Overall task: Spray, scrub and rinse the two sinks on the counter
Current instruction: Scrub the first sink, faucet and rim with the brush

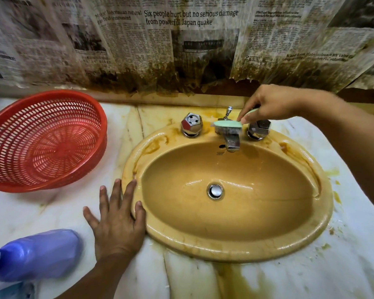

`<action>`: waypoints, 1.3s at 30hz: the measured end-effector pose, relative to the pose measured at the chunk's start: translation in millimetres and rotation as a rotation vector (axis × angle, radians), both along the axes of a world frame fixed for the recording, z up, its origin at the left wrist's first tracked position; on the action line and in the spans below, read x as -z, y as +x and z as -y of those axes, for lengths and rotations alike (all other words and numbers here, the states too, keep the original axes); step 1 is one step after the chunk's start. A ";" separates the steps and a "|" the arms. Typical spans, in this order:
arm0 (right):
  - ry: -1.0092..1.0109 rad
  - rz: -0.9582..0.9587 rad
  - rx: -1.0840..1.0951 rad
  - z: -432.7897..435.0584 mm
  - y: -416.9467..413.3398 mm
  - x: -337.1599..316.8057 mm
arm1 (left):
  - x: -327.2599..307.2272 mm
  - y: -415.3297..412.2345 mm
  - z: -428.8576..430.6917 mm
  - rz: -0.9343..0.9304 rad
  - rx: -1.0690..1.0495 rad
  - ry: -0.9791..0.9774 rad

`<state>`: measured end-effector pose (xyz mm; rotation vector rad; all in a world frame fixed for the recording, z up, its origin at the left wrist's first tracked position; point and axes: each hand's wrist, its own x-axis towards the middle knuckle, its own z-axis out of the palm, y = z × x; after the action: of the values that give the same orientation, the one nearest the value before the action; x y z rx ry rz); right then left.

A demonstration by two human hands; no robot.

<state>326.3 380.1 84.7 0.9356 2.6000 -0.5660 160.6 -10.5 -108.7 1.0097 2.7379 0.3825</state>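
Atop faucet (232,144), brush (228,124) pinched by R hand (268,104) fingers (245,120).

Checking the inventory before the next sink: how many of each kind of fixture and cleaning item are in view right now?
Sink: 1
Tap knobs: 2
Spout: 1
Green scrub brush: 1
Red basket: 1
Purple bottle: 1
Total: 7

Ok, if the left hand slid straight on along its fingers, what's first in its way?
Probably the sink rim, which the left hand borders with its forefinger; further left, only counter between the red basket and the sink.
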 end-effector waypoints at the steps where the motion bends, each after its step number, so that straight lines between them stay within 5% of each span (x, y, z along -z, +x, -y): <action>1: 0.006 0.019 0.026 -1.1 0.9 -3.6 | 0.2 -0.2 0.0 0.000 0.003 -0.003; 6: 0.329 -0.025 -0.031 20.9 -14.7 21.2 | 0.0 -0.5 0.2 0.001 0.003 -0.003; 39: 0.220 -0.066 0.162 0.4 24.2 33.6 | -2.7 -3.1 -3.5 0.000 -0.012 0.021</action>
<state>350.5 379.7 51.1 1.2252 2.7021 -0.3602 157.5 -7.0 -106.0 0.9984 2.7470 0.4135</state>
